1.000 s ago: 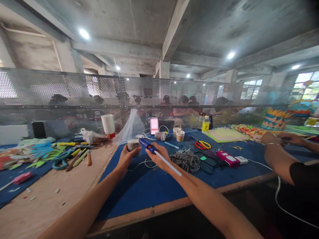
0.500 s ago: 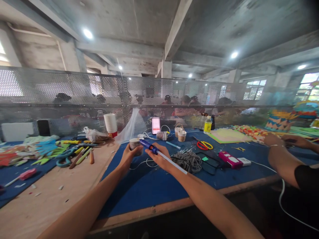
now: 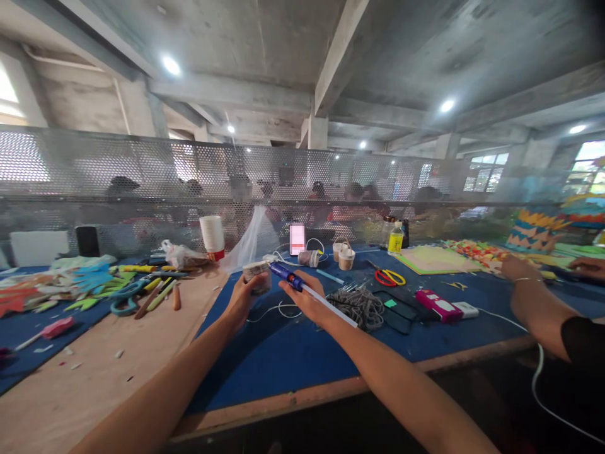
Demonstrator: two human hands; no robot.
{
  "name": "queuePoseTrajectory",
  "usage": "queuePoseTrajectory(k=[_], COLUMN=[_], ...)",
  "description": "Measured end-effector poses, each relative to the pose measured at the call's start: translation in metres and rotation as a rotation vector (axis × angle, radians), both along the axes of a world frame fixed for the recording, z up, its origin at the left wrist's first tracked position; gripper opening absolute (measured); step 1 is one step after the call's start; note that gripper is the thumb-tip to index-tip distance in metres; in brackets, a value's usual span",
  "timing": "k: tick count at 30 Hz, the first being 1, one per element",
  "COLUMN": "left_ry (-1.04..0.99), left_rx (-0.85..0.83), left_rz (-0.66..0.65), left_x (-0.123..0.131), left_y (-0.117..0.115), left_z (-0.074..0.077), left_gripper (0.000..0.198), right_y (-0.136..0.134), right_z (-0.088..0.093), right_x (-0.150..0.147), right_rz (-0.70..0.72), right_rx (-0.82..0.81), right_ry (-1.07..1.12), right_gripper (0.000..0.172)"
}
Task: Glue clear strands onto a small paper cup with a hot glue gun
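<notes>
My left hand point(image 3: 242, 295) is wrapped round a small cord-wrapped cup point(image 3: 258, 280), held above the blue mat point(image 3: 255, 366). In my right hand point(image 3: 305, 297) is a blue glue gun point(image 3: 286, 275), its nozzle close to the cup's upper right side. Whether the nozzle touches the cup I cannot tell. A long white glue stick point(image 3: 333, 308) sticks out of the gun's back end, over my right wrist. Just right of that hand lies a tangled heap of grey cord point(image 3: 362, 307).
Beyond my hands are a cord spool point(image 3: 308, 258), small wrapped cups point(image 3: 346, 258) and a phone point(image 3: 297, 239). Red-yellow scissors point(image 3: 390, 277) and a magenta box point(image 3: 437, 305) lie to the right, near another person's arm point(image 3: 532, 296). Blue scissors point(image 3: 125, 301) and paper cups point(image 3: 212, 235) are left.
The cup in my left hand has turned or tilted slightly, and the glue gun has shifted a little. The neighbour's far hand has moved to the right. The whole view has shifted slightly.
</notes>
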State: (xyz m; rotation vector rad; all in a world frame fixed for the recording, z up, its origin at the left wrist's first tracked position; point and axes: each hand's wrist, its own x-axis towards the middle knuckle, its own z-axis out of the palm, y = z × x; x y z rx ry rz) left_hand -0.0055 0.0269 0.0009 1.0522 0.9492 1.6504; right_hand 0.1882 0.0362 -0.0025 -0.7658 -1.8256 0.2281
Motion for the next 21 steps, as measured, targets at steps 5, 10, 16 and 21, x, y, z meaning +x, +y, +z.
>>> queuePoseTrajectory(k=[5,10,16,21], left_ry=[0.006,0.041,0.041,0.05], left_rx=[0.02,0.016,0.015,0.026], left_rz=[0.022,0.046,0.069,0.063], left_x=[0.0017,0.0013,0.0018,0.0014], left_y=[0.0001,0.0009,0.0016,0.0017], left_z=[-0.0003,-0.0014,-0.0012,-0.0016], left_gripper=[0.057,0.058,0.058,0.058], right_y=[-0.0024,-0.0031,-0.0019,-0.0007], right_z=[0.0002,0.0003,-0.0015,-0.0026], right_x=[0.0008,0.0011,0.0006,0.0001], right_rz=[0.023,-0.001,0.002,0.008], right_rx=[0.001,-0.015,-0.016,0.007], right_ry=[-0.051,-0.067,-0.051,-0.041], right_gripper=[0.032,0.036,0.037,0.034])
